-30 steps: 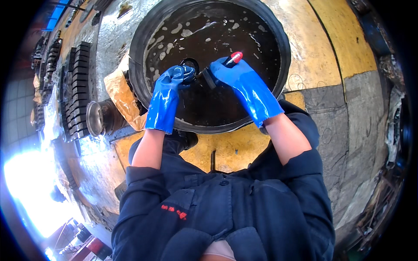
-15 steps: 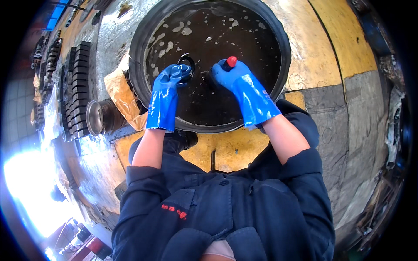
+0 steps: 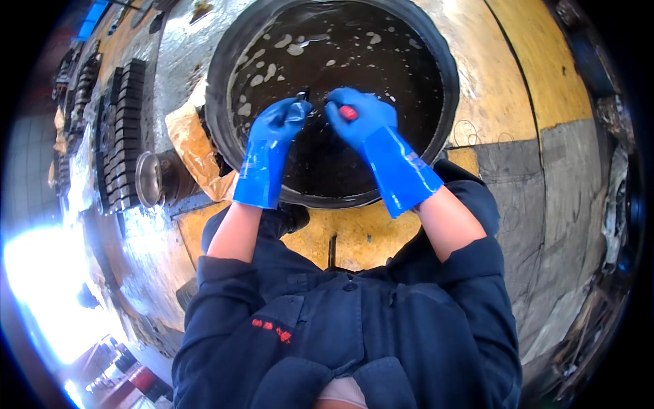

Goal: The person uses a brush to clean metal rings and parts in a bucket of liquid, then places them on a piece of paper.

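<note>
Both my hands wear long blue rubber gloves and are over a round black tub (image 3: 446, 82) of dark liquid (image 3: 334, 163) with patches of foam. My left hand (image 3: 276, 124) is closed on a small dark ring-shaped part (image 3: 304, 94), seen nearly edge-on and mostly covered by the fingers. My right hand (image 3: 364, 119) is wrapped round a tool with a red-ended handle (image 3: 348, 113); its working end is hidden beneath the glove. The two hands are close together, fingers facing each other with a narrow gap between them.
Brown paper (image 3: 187, 140) leans against the tub's left side, beside a metal cylinder (image 3: 150, 178). Farther left stand rows of dark metal blocks (image 3: 127, 129). Yellow and grey floor plates (image 3: 552, 68) extend to the right. My knees flank the tub's near edge.
My hands have drawn closer together. The right hand has turned, so the red handle end shows lower and over the glove. The ring in my left hand has tilted from an open loop to nearly edge-on.
</note>
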`<state>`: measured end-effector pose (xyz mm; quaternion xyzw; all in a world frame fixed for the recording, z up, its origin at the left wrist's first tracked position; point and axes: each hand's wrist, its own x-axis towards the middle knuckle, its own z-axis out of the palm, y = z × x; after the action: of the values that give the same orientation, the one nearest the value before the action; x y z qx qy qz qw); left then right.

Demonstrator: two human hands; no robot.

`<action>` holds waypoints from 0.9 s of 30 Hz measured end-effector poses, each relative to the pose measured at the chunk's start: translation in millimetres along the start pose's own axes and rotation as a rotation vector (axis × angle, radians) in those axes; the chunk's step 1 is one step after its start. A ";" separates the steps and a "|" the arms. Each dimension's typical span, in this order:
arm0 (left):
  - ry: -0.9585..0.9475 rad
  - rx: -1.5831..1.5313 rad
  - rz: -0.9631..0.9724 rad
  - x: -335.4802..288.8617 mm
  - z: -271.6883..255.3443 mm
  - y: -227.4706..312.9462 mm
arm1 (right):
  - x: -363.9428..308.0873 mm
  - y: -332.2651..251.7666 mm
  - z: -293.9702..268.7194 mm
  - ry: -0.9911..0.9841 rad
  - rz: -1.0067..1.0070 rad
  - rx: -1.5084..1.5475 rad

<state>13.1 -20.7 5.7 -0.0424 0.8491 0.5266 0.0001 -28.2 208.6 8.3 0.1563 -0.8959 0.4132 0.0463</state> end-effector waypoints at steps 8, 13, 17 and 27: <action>-0.023 0.842 0.712 -3.8 7.9 16.2 | 7.2 13.4 -11.4 0.016 0.098 0.087; 0.166 0.829 0.246 -8.8 -60.9 28.3 | 13.6 14.8 -10.2 -0.102 0.233 0.050; 0.490 0.855 0.255 -10.0 -156.9 10.0 | 15.1 5.4 -18.6 -0.145 0.236 0.051; 0.524 0.979 0.036 6.7 -203.1 10.6 | 13.3 16.5 -19.8 -0.026 0.157 0.103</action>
<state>14.8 -198.0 105.3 -0.1524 0.9669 0.0422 -0.2004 -47.0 230.4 12.1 0.0931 -0.8834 0.4592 -0.0059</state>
